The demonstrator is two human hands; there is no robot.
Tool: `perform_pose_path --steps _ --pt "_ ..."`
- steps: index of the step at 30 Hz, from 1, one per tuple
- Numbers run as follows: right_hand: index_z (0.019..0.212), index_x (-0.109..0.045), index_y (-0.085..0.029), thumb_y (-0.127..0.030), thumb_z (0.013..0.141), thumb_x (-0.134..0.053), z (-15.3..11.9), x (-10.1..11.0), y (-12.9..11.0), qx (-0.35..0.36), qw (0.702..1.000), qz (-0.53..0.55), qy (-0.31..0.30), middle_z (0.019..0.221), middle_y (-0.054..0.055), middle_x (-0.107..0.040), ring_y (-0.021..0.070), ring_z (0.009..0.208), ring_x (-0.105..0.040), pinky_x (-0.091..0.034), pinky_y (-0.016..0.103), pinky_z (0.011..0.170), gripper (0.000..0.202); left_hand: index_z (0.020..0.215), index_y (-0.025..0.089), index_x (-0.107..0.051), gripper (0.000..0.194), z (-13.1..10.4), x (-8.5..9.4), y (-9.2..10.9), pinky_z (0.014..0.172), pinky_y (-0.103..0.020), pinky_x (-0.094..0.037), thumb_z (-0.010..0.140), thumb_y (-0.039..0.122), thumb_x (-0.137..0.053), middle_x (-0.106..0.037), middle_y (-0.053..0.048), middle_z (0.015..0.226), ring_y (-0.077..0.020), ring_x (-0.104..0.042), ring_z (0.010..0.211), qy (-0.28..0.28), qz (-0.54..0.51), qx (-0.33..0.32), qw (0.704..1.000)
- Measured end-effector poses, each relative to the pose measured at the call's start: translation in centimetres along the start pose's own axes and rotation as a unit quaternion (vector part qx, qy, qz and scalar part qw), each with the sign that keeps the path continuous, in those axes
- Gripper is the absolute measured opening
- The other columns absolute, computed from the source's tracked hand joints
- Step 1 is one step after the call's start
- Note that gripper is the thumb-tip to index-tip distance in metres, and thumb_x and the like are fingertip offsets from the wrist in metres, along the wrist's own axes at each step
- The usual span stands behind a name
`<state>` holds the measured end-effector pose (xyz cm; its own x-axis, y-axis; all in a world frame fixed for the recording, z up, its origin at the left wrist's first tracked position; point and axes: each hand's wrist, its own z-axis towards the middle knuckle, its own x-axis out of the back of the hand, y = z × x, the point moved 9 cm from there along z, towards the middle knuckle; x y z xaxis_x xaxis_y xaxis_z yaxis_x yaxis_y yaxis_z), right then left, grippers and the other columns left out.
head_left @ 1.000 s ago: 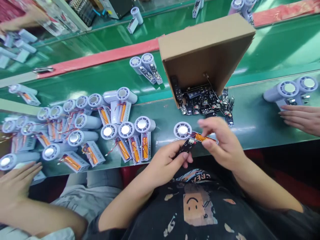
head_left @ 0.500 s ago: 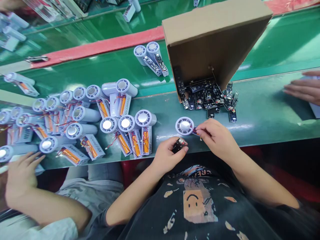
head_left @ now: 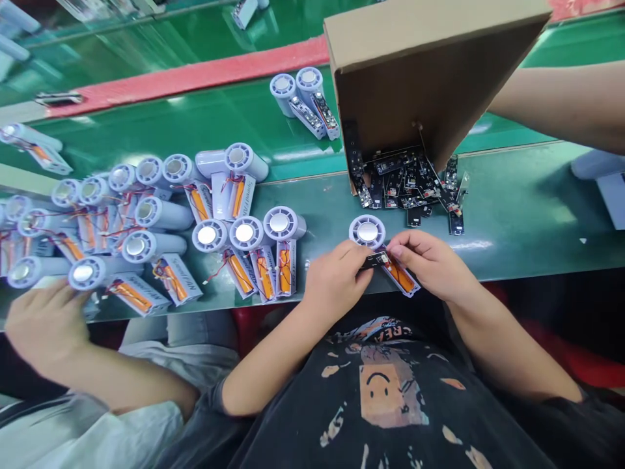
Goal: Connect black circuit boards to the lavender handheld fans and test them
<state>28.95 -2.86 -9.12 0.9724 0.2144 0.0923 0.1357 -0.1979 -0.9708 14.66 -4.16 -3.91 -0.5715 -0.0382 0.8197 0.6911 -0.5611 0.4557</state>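
Note:
A lilac fan body (head_left: 367,232) lies on the bench in front of me, its handle angled toward my right and showing an orange battery (head_left: 401,277). My left hand (head_left: 336,277) pinches a small black circuit board (head_left: 375,260) over the upper end of that handle. At the other side, my right hand (head_left: 426,262) has its thumb and finger pressed together at the handle's top edge, beside the board. What lies between those fingertips is too small to make out, perhaps a wire.
An open cardboard box (head_left: 390,104) stands behind, with loose black boards (head_left: 410,185) spilling out. Many lilac fans (head_left: 166,218) cover the left. Two fans with boards (head_left: 308,98) stand beyond. Another person's hand (head_left: 49,322) is at left; another arm (head_left: 561,104) reaches in at right.
My left hand has brought the board up and right onto the handle. The handle and battery now show more. The right-hand person's arm has reached forward behind the box.

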Motion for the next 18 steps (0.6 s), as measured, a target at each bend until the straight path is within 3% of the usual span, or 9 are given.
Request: perform_pose_path --steps 3,8,11,14,18 --pt "0.084 -0.062 -0.020 -0.045 0.086 -0.063 0.2 1.4 0.4 0.025 0.998 -0.023 0.054 0.070 -0.003 -0.058 0.0101 0.061 -0.051 -0.042 0.024 0.056 0.025 0.092 0.016 -0.068 0.015 -0.6 0.1 -0.8 0.064 -0.027 -0.051 0.084 0.011 -0.056 -0.071 -0.005 0.080 -0.0183 -0.067 0.074 0.012 0.004 -0.001 1.000" --pt "0.084 -0.064 -0.019 -0.044 0.087 -0.062 0.4 1.8 1.1 0.027 0.998 -0.027 0.057 0.074 -0.001 -0.062 0.0110 0.064 -0.053 -0.042 0.024 0.058 0.025 0.095 0.017 -0.069 0.018 -1.4 -0.4 -1.5 0.068 -0.027 -0.053 0.083 0.011 -0.057 -0.073 -0.005 0.084 -0.0175 -0.068 0.078 -0.014 -0.041 0.019 0.999" --pt "0.082 -0.065 -0.020 -0.042 0.087 -0.062 0.0 1.4 0.1 0.023 0.996 -0.068 0.044 0.073 0.000 -0.065 0.0124 0.064 -0.056 -0.044 0.026 0.060 0.023 0.100 0.018 -0.070 0.018 -1.4 0.1 -1.3 0.070 -0.028 -0.055 0.085 0.014 -0.060 -0.074 -0.003 0.085 -0.0162 -0.068 0.076 -0.022 -0.133 0.057 0.989" --pt "0.079 -0.068 -0.022 -0.033 0.086 -0.063 -0.6 0.6 -1.9 0.062 0.987 -0.144 0.037 0.074 0.001 -0.067 0.0145 0.069 -0.059 -0.046 0.029 0.065 0.014 0.096 0.019 -0.071 0.013 -1.4 0.7 -1.1 0.070 -0.029 -0.055 0.085 0.018 -0.064 -0.075 -0.002 0.083 -0.0148 -0.067 0.070 -0.001 -0.238 0.111 0.965" --pt "0.078 -0.071 -0.022 -0.021 0.086 -0.062 -1.2 -1.4 -3.4 0.107 0.975 -0.195 0.024 0.078 0.001 -0.071 0.0156 0.074 -0.063 -0.049 0.029 0.068 0.013 0.086 0.019 -0.070 0.007 -1.7 -0.6 -1.2 0.069 -0.029 -0.053 0.081 0.018 -0.064 -0.074 -0.002 0.079 -0.0163 -0.067 0.071 -0.014 -0.265 0.155 0.951"
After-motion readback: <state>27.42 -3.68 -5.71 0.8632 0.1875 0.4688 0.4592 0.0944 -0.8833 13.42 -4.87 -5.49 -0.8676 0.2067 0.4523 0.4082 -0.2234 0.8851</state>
